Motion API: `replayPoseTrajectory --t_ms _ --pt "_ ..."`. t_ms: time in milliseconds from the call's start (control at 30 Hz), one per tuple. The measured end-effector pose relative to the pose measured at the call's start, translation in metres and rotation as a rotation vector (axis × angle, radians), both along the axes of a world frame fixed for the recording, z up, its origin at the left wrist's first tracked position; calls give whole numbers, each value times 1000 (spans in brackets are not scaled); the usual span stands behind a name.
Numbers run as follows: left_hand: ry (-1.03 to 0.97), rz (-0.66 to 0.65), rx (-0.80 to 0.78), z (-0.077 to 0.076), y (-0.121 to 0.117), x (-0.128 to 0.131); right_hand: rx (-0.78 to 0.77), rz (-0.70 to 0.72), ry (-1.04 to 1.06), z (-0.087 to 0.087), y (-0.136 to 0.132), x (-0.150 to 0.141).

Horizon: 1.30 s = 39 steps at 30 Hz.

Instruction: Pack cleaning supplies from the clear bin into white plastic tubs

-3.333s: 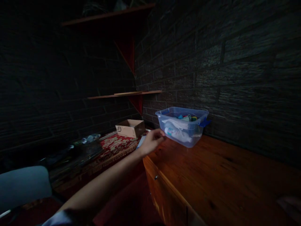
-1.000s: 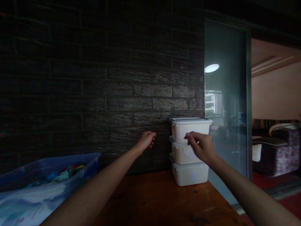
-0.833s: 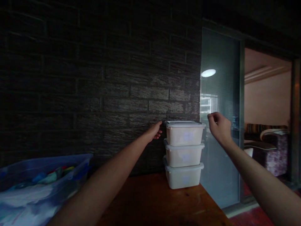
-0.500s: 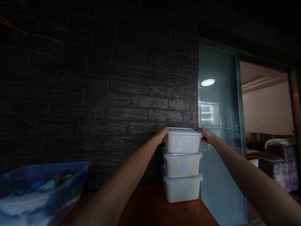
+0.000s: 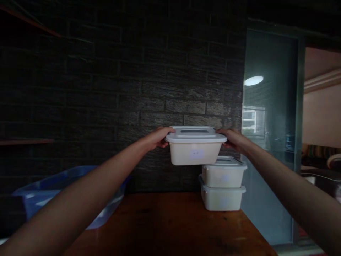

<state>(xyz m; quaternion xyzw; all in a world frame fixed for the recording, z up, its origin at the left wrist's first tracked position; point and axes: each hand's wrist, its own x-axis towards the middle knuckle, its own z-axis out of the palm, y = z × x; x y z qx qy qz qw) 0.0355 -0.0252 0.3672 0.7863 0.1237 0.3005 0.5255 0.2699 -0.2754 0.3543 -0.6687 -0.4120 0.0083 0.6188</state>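
Observation:
A lidded white storage box [image 5: 195,151] is held in the air between my two hands, just left of and above a stack. My left hand [image 5: 160,137] grips its left end, thumb on the lid's rim and fingers curled beneath. At the right end my right hand [image 5: 231,138] is closed in the same way. Below stand two similar boxes, an upper box [image 5: 223,176] and a lower box [image 5: 222,198], both lidded. A small pale label shows on the front of each box. The held box hides part of the upper box's lid.
The stack stands on a brown wooden table [image 5: 165,220], near its right edge. A blue translucent tub [image 5: 32,197] sits at the left, partly behind my left forearm. Behind rises a dark brick wall [image 5: 149,89]. A glass sliding door [image 5: 269,142] is at the right.
The top box has come off the stack and moved up and left of it in both hands. My view has turned left, so more of the table shows.

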Motion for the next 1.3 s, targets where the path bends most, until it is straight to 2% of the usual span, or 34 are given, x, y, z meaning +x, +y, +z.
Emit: replayPoseTrajectory --t_ms 133,233,400,500,567,700,867,1100,1200,1300 --pt "-16 69 -86 -52 28 -70 -113 223 109 -56 42 -58" --pt "11 111 -180 -102 45 -100 -141 300 190 -106 67 -87" --pt "72 98 -322 -180 68 -114 -169 343 320 -184 89 -104" --pt "82 68 -384 -216 76 -112 -193 334 372 -217 95 -104" --pt "69 58 -421 -233 78 -109 -198 315 398 -233 98 -101" --pt "-19 64 -495 -250 78 -104 -177 286 463 -252 106 -94" --pt "-138 31 -539 -257 72 -104 -139 334 576 -256 107 -87" --pt "-209 -242 -645 -276 68 -125 -124 507 733 -256 72 -74" --pt "-198 -178 -610 -283 67 -126 -73 566 771 -265 68 -71" --pt "-188 -106 -579 -292 68 -121 -23 549 777 -274 72 -70"
